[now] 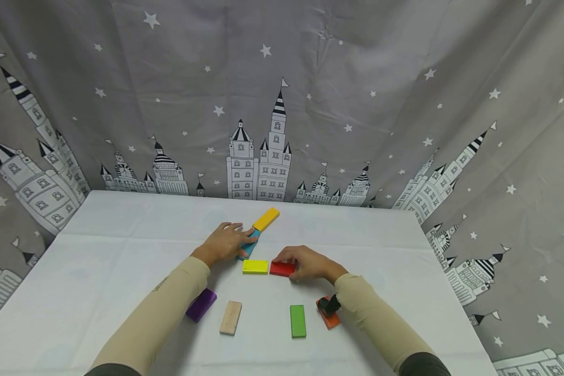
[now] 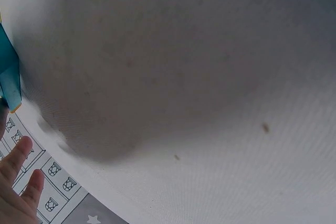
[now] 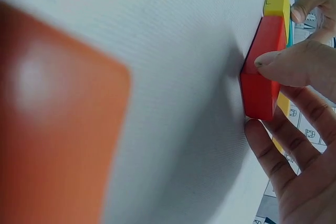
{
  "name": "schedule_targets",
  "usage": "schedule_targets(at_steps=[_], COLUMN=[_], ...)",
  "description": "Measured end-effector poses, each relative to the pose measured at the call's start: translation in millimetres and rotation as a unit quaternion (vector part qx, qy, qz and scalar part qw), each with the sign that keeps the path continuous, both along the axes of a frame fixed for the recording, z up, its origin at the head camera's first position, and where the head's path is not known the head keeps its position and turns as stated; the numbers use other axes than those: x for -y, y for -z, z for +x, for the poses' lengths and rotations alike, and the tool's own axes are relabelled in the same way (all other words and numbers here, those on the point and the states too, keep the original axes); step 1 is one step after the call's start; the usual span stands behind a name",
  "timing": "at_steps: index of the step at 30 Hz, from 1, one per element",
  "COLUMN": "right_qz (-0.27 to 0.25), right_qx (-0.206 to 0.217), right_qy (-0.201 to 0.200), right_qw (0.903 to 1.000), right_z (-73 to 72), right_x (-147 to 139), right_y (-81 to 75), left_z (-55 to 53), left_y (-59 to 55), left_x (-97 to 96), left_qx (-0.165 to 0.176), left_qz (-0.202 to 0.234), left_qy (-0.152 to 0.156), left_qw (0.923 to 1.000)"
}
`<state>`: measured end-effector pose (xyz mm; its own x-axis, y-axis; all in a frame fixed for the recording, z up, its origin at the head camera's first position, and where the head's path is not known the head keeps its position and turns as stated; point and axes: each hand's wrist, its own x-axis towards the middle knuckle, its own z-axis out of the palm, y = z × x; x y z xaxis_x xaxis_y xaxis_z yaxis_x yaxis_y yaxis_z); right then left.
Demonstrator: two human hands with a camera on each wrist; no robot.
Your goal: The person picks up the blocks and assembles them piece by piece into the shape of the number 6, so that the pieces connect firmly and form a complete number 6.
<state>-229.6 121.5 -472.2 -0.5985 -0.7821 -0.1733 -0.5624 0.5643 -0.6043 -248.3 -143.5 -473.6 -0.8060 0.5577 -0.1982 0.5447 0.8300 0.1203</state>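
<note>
My left hand (image 1: 224, 243) holds a blue wooden block (image 1: 250, 249), thumb and finger about its sides; other fingers stretch out beyond it. An orange-yellow block (image 1: 266, 219) meets the blue block's far end at a slant. My right hand (image 1: 309, 262) pinches a red block (image 1: 280, 269), which lies flat just right of a bright yellow block (image 1: 255, 267). In the right wrist view the thumb presses on the red block (image 3: 262, 72), with fingers on its far side. Only part of the blue block (image 2: 9, 69) shows in the left wrist view.
Nearer on the white-covered table (image 1: 131, 245) lie a purple block (image 1: 201, 305), partly behind the left sleeve, a plain wood block (image 1: 231, 317) and a green block (image 1: 298, 321). An orange block (image 1: 330, 319) is partly covered by the right wrist's dark camera. A grey castle-print curtain (image 1: 319, 62) hangs behind.
</note>
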Motion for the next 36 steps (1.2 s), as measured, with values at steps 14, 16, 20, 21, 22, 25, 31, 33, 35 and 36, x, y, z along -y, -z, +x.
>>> schedule_targets(at_steps=[14,16,20,21,22,25,31,33,35,36], right_qz=[0.026,0.033,0.046,0.049,0.052,0.061,0.080,0.084,0.085,0.086], right_qx=[-0.008,-0.013,-0.020,-0.022,-0.024,-0.029,-0.023,-0.019,-0.015,-0.012], right_qy=[0.024,0.028,0.035,0.036,0.037,0.038,0.044,0.046,0.047,0.047], right_qw=[0.9993,0.9990,0.9981,0.9979,0.9977,0.9970,0.9956,0.9952,0.9951,0.9951], right_z=[-2.5,-2.1,-0.7,-0.2,0.1,0.6,0.0,-0.2,-0.4,-0.5], right_x=[5,6,9,10,11,13,15,15,16,16], right_y=[0.7,0.5,-0.2,-0.5,-0.6,-0.6,-0.5,-0.5,-0.7,-0.8], left_z=[1.6,1.5,0.9,0.9,1.0,1.5,1.9,1.5,1.1,0.9], left_y=[-0.8,-0.6,0.2,0.4,0.7,1.1,1.8,2.7,3.1,3.2], left_x=[1.6,1.6,1.3,1.1,1.0,0.7,0.6,0.8,1.1,1.3], left_qx=[-0.005,-0.009,-0.013,-0.013,-0.012,-0.008,-0.007,-0.009,-0.012,-0.013], left_qz=[0.002,0.003,0.002,0.002,0.002,0.001,0.000,0.000,0.001,0.001], left_qy=[0.002,0.003,0.006,0.006,0.006,0.002,-0.001,0.000,0.001,0.002], left_qw=[1.0000,1.0000,0.9999,0.9999,0.9999,1.0000,1.0000,1.0000,0.9999,0.9999])
